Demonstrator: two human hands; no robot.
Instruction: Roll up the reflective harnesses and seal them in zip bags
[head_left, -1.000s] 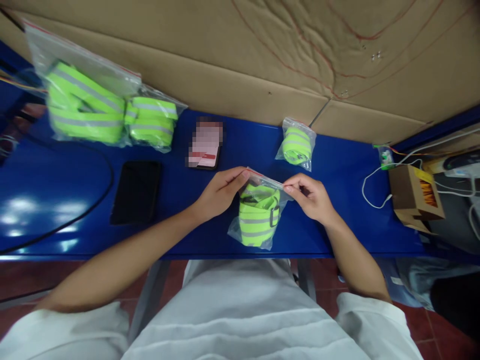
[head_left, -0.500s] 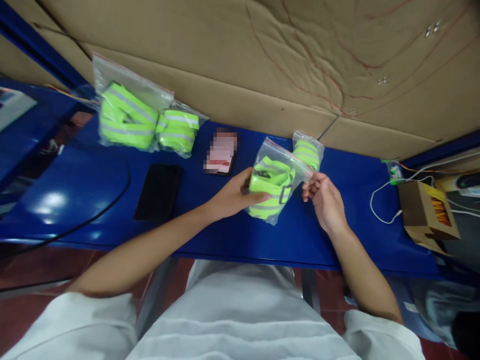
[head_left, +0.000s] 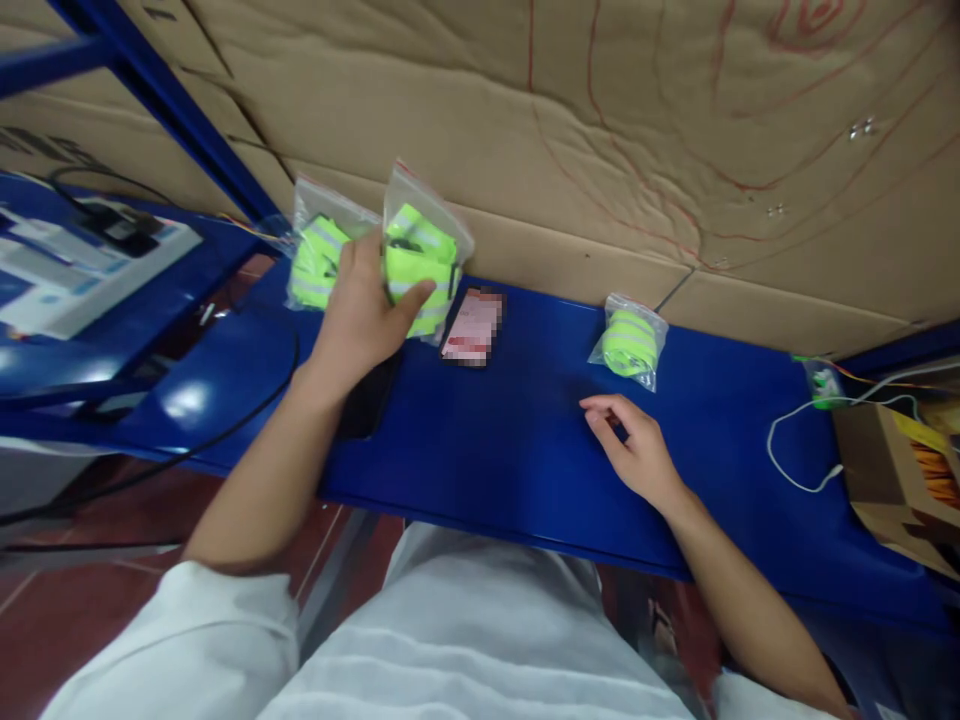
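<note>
My left hand (head_left: 364, 310) is closed around a clear zip bag of rolled neon-yellow reflective strap (head_left: 424, 265), thumb across its front. It is at the back left of the blue table. Behind that hand stands another bag of reflective strap (head_left: 315, 262), partly covered. My right hand (head_left: 630, 445) is over the table's middle right, fingers curled and thumb tip against the index finger, with nothing in it. A smaller bagged strap roll (head_left: 631, 345) lies just beyond it.
A phone with a lit screen (head_left: 474, 325) lies beside the held bag. A black phone-like slab (head_left: 369, 400) is partly under my left arm. A cardboard box (head_left: 881, 470) and a white cable (head_left: 787, 475) are at right. Cardboard (head_left: 525, 225) lines the back.
My left hand has carried the bagged strap left to the other bags. My right hand has let go of that bag's edge and drawn slightly toward me. The view has shifted left.
</note>
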